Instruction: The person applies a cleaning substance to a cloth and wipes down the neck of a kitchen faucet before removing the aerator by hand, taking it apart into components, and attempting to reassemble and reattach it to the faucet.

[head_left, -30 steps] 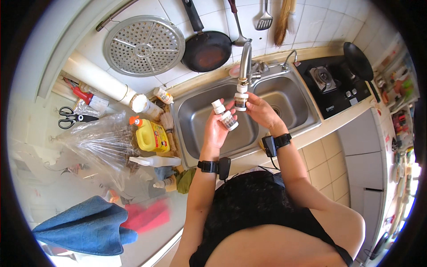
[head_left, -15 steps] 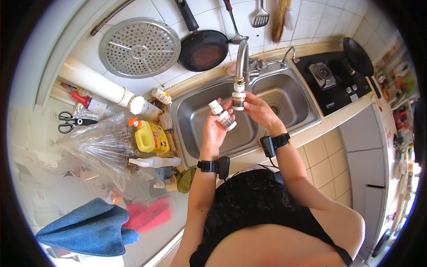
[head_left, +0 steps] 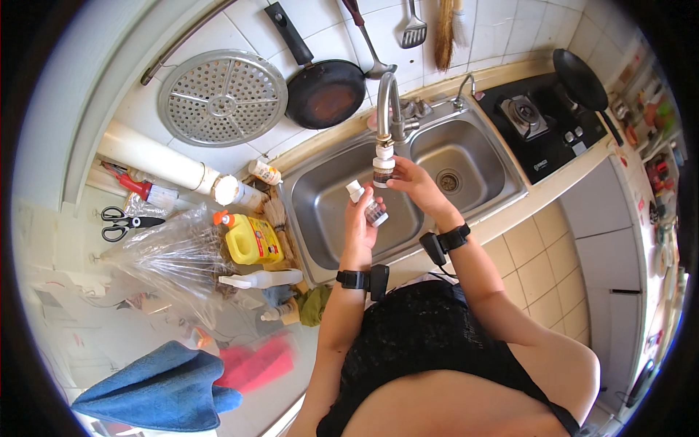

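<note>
Over the double steel sink [head_left: 306, 244], a faucet [head_left: 391, 91] curves down to a small white faucet filter [head_left: 382, 166] with a clear, dark-filled section. My right hand [head_left: 422, 191] has its thumb and fingers around that filter, just below the spout. To its left and a little lower, my left hand [head_left: 358, 227] holds a second, similar filter [head_left: 375, 213] with a white top, tilted. Its middle is partly covered by my thumb and fingers. Whether the filter at the spout is fastened cannot be made out.
Left of the sink stand a yellow jug [head_left: 251, 239], a white spray bottle [head_left: 262, 279] and a clear plastic bag [head_left: 164, 255]. A black pan [head_left: 326, 93] hangs behind. The gas stove [head_left: 542, 131] lies right of the sink; a blue cloth [head_left: 156, 386] is at lower left.
My left hand has lowered slightly and turned, its fingers now covering more of the held filter. My right hand stays at the filter under the spout. The whole view has shifted a little.
</note>
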Motion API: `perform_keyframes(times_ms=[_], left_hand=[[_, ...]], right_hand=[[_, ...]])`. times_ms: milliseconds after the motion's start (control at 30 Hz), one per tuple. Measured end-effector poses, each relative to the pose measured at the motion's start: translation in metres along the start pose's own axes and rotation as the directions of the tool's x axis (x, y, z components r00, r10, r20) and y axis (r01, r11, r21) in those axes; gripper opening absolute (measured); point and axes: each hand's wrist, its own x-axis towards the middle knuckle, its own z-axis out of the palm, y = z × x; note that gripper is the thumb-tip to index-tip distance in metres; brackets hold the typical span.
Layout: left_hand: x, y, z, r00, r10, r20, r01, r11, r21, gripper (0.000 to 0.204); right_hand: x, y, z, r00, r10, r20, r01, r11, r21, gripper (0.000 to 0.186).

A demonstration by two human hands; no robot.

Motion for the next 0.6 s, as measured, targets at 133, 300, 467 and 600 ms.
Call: perform_keyframes(times_ms=[133,300,467,600], left_hand=[[0.013,-0.016,0.001,0.992,-0.118,-0.047,0.114,0.990,-0.084,0.034],[0.032,-0.032,0.002,0.980,-0.183,0.079,0.198,0.940,-0.277,0.034],[0.039,-0.050,-0.003,0.979,-0.134,0.156,0.193,0.859,-0.474,0.035],[0.032,-0.053,0.013,0.976,-0.053,0.211,0.170,0.789,-0.590,0.033]], right_hand=[[0.005,0.002,0.004,0.993,-0.063,-0.096,0.025,0.935,-0.353,0.059],[0.006,-0.010,-0.004,0.994,-0.104,-0.040,0.055,0.768,-0.638,0.053],[0.025,-0.026,0.009,0.981,-0.125,-0.145,0.058,0.914,-0.401,0.048],[0.046,-0.028,0.010,0.976,-0.159,-0.151,0.069,0.877,-0.475,0.039]])
